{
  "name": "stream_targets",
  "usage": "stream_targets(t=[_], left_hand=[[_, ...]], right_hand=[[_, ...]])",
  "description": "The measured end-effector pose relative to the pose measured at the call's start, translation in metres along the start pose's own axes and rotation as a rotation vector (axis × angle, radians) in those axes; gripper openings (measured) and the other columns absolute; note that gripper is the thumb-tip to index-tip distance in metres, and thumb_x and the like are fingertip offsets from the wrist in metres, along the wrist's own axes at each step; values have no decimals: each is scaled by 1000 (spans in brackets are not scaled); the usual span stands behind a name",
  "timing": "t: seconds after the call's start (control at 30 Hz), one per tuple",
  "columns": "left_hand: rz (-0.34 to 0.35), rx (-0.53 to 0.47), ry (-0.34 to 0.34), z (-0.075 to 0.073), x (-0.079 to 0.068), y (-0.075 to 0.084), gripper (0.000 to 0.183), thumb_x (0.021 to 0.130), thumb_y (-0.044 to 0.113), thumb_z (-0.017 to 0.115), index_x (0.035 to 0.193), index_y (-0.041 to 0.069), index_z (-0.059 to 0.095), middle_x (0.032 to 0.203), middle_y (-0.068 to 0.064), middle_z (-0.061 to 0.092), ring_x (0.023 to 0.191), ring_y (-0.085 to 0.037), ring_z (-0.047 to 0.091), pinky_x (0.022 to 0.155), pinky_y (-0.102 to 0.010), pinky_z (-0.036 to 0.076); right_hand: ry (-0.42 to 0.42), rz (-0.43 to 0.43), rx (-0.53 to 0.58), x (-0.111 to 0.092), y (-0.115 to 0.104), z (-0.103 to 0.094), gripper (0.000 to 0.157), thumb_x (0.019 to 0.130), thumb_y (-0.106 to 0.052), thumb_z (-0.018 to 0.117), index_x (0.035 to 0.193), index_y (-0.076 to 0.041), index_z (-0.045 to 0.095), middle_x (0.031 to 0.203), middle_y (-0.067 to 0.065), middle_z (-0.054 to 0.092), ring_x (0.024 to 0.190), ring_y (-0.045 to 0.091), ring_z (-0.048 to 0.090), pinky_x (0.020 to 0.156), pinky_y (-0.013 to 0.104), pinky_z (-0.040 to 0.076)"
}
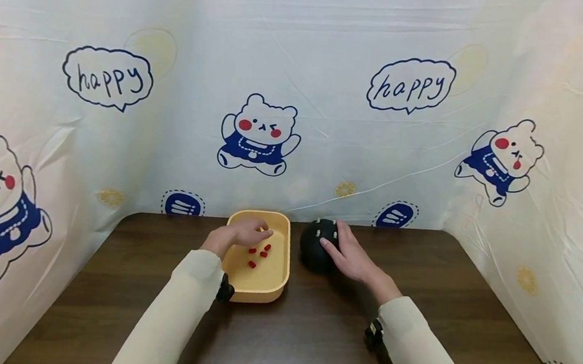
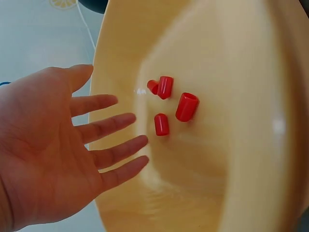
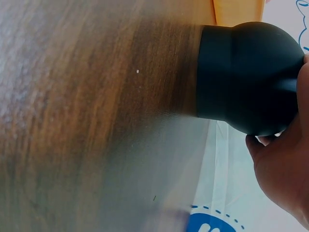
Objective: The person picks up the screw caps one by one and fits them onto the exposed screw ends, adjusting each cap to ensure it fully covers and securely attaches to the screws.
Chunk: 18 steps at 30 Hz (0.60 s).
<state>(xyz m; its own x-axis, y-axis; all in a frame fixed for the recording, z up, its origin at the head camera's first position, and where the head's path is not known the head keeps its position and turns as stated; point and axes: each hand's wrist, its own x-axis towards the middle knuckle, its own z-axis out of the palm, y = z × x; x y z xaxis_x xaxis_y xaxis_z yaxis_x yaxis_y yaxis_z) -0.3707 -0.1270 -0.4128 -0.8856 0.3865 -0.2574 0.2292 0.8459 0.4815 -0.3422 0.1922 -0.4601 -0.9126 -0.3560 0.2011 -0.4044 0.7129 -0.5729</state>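
My left hand (image 1: 246, 232) hovers over the yellow tray (image 1: 253, 296), its fingers loosely extended with nothing in them. Several small red caps (image 2: 187, 107), hollow with one rounded end, lie on the tray floor near the fingertips in the left wrist view. To the right of the tray stands a black dome-shaped object (image 1: 310, 254) on a short round base, with small metallic studs (image 1: 336, 235) on top. My right hand (image 1: 354, 258) grips this dome from its right side, thumb on the near top; the far fingers are partly hidden.
A dark wooden table (image 1: 263, 351) carries everything. Behind and on both sides hangs a pale printed curtain (image 1: 328, 132) with bears and "happy" bubbles. The tray's raised rim (image 1: 287, 264) lies close to the dome, a narrow gap between them.
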Motion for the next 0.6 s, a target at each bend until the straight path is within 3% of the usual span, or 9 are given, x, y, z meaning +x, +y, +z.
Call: stream_targets(t=[0.17, 0.43, 0.6], left_hand=[[-45, -23, -53, 3, 3, 1, 52, 108, 45, 45, 144, 9, 54, 133, -10, 60, 119, -31, 53, 112, -54, 40], [-84, -84, -69, 5, 6, 2, 59, 107, 48, 43, 151, 9, 48, 149, -14, 51, 131, -34, 48, 118, -57, 32], [-93, -104, -82, 6, 9, 4, 54, 109, 45, 42, 142, 5, 55, 121, -15, 60, 115, -33, 54, 106, -50, 43]], right_hand=[[-14, 24, -3, 0, 1, 0, 86, 105, -61, 39, 163, -6, 10, 167, 20, 17, 152, 36, 24, 122, 56, 23], [-15, 17, 14, -1, 1, -1, 84, 105, -60, 41, 163, -6, 12, 166, 20, 19, 152, 36, 25, 122, 55, 24], [-19, 19, 15, -1, 1, -2, 85, 104, -61, 40, 163, -7, 11, 167, 19, 19, 151, 36, 26, 121, 56, 24]])
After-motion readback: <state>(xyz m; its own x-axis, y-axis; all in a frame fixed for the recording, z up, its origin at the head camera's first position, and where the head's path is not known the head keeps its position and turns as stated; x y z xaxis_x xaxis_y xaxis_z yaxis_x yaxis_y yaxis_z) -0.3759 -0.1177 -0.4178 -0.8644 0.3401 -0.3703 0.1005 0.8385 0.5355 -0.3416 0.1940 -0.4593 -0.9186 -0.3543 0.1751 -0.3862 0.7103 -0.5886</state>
